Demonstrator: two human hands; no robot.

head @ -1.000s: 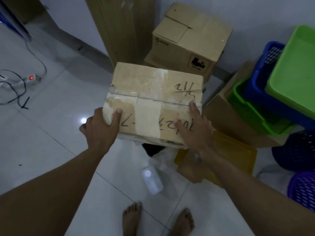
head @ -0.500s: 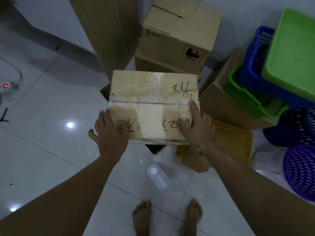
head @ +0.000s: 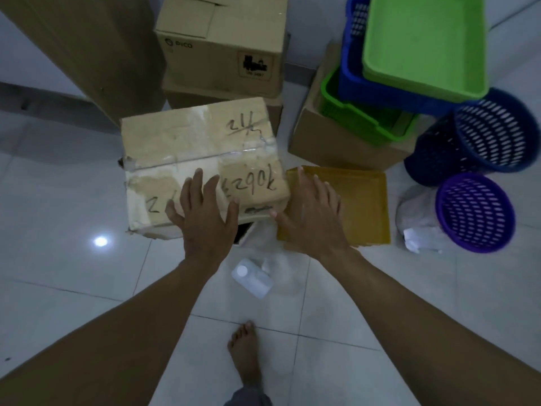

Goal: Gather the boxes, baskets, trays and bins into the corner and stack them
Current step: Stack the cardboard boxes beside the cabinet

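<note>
Taped cardboard box [head: 202, 159] with handwritten numbers sits on the white tiled floor [head: 58, 273] in front of a two-box stack: a PICO-marked carton [head: 222, 51] on top of a lower carton whose edge alone shows. Left hand [head: 205, 212] lies over the taped box's near top edge, fingers spread and flat, not gripping; whether it presses on the cardboard cannot be told. Right hand [head: 310, 218] is spread open just right of that box, above the yellow tray [head: 363, 206], holding nothing; contact with box or tray cannot be told. To the right, an open cardboard box [head: 322, 136] holds a green basket [head: 351, 118], which holds a blue basket [head: 377, 92], with a green tray [head: 424, 45] leaning in on top; the tray is bare inside. Round perforated bins: two dark blue nested [head: 480, 142], tipped on their side, and one purple [head: 474, 212], also on its side. Count: four cardboard boxes, two rectangular baskets, two trays, three round bins. A small white plastic bottle [head: 251, 276] lies on the floor near one bare foot [head: 246, 350].
</note>
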